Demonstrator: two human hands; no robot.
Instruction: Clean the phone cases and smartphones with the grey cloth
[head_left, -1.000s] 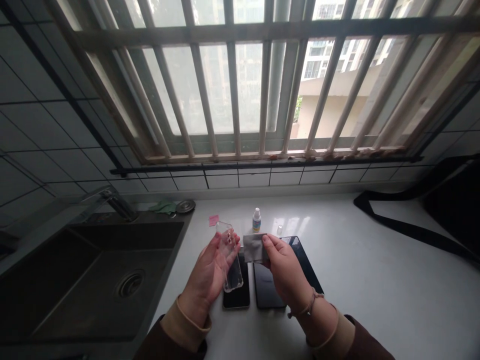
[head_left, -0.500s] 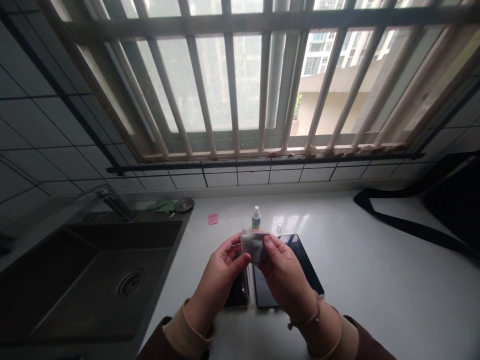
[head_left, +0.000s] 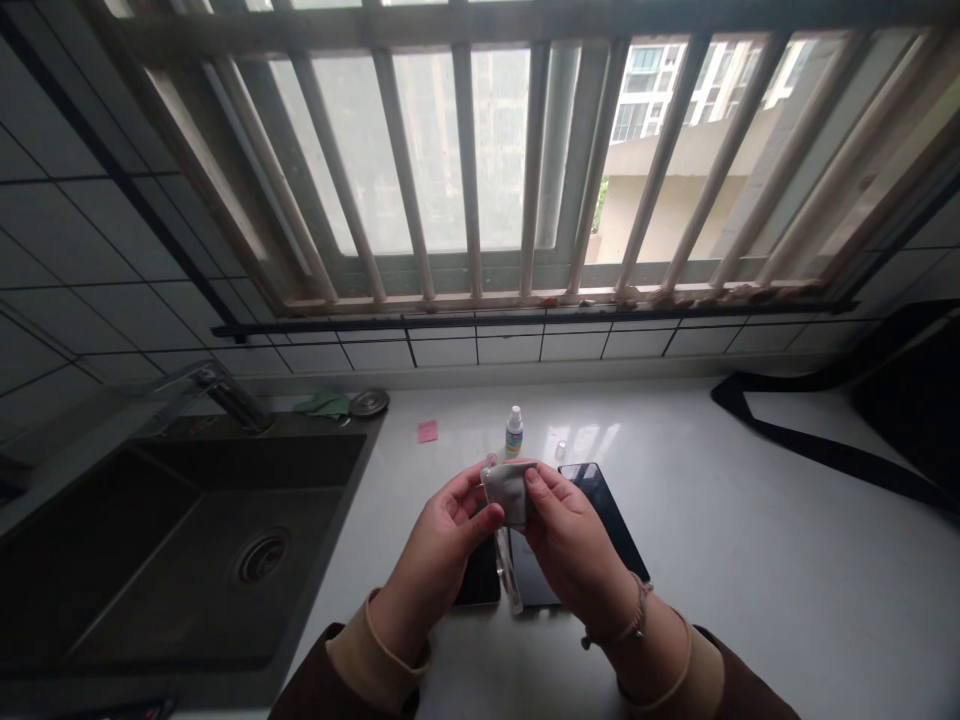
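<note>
A small grey folded cloth [head_left: 510, 492] is stretched between my two hands above the counter. My left hand [head_left: 446, 535] pinches its left edge between thumb and fingers. My right hand [head_left: 564, 530] grips its right side, thumb on top. A clear plastic strip or edge [head_left: 511, 585] shows below the hands, and a clear corner pokes up by my left fingertips; whether they are one piece I cannot tell. Under my right hand lies a dark tablet [head_left: 619, 535]. A black phone-like slab [head_left: 480, 580] is partly hidden beneath my left hand.
Behind my hands stand a white spray bottle [head_left: 514, 432] and a small clear cap [head_left: 561, 450]. A pink paper note [head_left: 427, 431] lies to their left. The sink [head_left: 210, 540] with its faucet [head_left: 229, 395] is at left; a black strap [head_left: 795, 435] lies at right.
My hands stay in nearly the same place with the grey cloth, which now looks flatter. The clear plastic strip below them shows more, tilted over the tablet's left edge.
</note>
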